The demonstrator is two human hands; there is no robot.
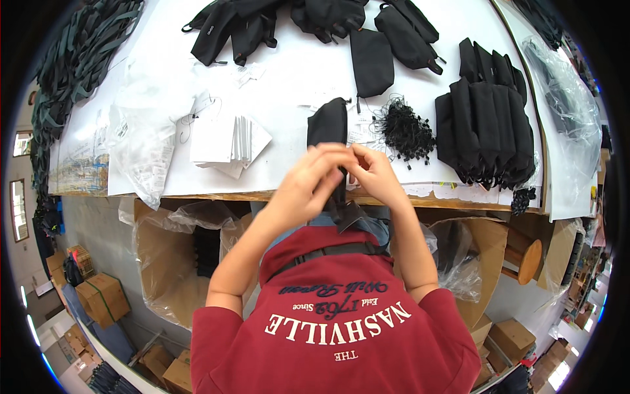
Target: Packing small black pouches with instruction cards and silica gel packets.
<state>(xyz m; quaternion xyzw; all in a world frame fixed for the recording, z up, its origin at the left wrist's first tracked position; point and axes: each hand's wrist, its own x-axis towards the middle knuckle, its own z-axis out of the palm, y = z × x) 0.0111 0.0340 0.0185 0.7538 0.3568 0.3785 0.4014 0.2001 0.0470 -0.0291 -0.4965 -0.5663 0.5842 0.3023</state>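
Note:
A black fabric pouch point(327, 125) lies at the table's front edge, with a dark strap-like end hanging down over the edge toward my waist. My left hand point(312, 180) is closed on the pouch, its fingers curled across the lower part. Close against it, my right hand point(374, 171) pinches at the pouch's right edge; whatever is between those fingertips is too small to make out. Beside the pouch, to the right, are a heap of black string loops point(405, 128) and some printed paper slips point(362, 134). On the left sits a fanned stack of white cards point(233, 143).
Several black pouches point(371, 62) lie along the far side. A packed row of black pouches point(485, 131) stands at right. Clear plastic bags point(141, 144) and dark straps point(85, 65) occupy the left. Below the table edge are plastic-lined cardboard boxes point(164, 262) and a wooden stool point(528, 259).

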